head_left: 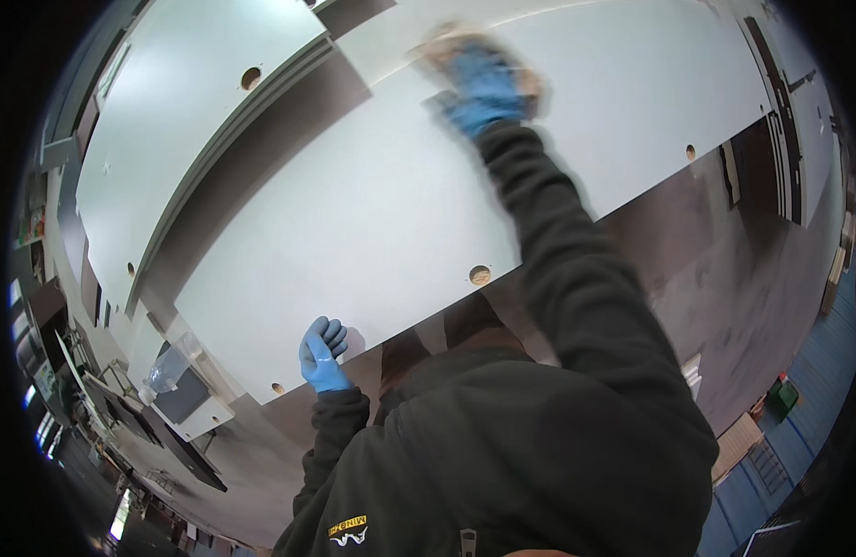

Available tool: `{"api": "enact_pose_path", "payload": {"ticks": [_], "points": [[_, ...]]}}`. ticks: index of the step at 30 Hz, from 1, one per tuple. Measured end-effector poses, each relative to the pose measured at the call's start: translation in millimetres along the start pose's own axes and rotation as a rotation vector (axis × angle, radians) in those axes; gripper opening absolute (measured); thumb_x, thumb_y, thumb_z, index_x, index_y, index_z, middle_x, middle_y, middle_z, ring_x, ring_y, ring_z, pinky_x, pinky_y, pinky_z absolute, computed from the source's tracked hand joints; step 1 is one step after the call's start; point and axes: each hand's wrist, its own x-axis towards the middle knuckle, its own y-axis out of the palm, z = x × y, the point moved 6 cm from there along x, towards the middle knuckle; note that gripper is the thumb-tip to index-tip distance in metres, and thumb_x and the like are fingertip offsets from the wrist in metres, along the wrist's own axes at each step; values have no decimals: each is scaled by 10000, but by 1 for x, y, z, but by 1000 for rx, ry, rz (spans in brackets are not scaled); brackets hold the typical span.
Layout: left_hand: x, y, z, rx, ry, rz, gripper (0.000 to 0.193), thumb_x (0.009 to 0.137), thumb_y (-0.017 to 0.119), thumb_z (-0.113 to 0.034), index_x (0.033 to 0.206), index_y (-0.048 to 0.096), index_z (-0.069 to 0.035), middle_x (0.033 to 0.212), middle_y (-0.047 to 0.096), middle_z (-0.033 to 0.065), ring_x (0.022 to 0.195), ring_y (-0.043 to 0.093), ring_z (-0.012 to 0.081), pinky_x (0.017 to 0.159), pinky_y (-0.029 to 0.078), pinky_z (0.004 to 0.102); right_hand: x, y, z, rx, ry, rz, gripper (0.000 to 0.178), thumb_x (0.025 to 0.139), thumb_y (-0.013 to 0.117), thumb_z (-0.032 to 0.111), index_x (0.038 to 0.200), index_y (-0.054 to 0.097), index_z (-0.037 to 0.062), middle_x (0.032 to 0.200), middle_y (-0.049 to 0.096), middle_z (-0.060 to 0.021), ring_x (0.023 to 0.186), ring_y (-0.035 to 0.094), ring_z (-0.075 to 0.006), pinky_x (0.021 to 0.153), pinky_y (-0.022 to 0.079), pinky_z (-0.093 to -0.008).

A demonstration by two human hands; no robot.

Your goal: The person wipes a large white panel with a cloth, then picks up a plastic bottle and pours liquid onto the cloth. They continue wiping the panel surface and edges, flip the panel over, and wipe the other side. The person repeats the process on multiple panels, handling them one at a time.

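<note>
Panel (372, 213) under right hand (483, 84) with tan cloth (431, 48)

The left hand (324, 355), in a blue glove, is nearest to the body, at the near edge of the panel. Its fingers are loosely curled, part-way open, with nothing visible in their hold. A faint shadow lies beside it; contact with the panel cannot be confirmed.

The panel is white, flat and long, lying in front of the person and running from lower left to upper right. Along its near edge a round hole (481, 276) shows bare tan core; smaller holes sit toward either end.

The right hand, also gloved blue, is reached out over the far part of the panel, its dark sleeve (558, 251) crossing the near edge. It has hold of the cloth, which shows on both sides of the glove. Both are blurred; how tightly the fingers close cannot be told.

At lower left, a clear plastic item (164, 373) rests beside a grey sheet (183, 401). At upper left, a second white board (186, 102) stands higher than the panel, with a dark shadow below its edge. Farther right are dark boards (764, 172) and, beyond, a green bin (782, 397) near blue flooring (813, 371).
</note>
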Motion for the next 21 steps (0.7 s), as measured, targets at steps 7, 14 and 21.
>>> {"api": "enact_pose_path", "payload": {"ticks": [7,14,21], "points": [[12,25,-8,-5,17,37,537,1108,480,-368,1352,590,98,1178,723,207,982,728,224,807,576,303,-141,-51,-225,-571,572,181,924,949,511,713,1586,420,50,1643,408,-205,1528,345,-402,1255,216,-580],[17,99,-27,62,212,278,415,1092,540,-243,1360,602,68,1254,710,159,1120,692,222,957,544,332,-260,-28,98,346,-155,287,901,814,726,634,1504,502,99,1636,403,-136,1571,264,-371,1288,142,-555],[21,162,-60,649,956,378,451,912,661,-54,1333,582,84,1338,598,242,1275,559,387,1070,462,459,-254,-81,-139,-90,454,133,883,853,701,557,1531,460,46,1638,352,-236,1500,336,-441,1254,219,-582]]}}
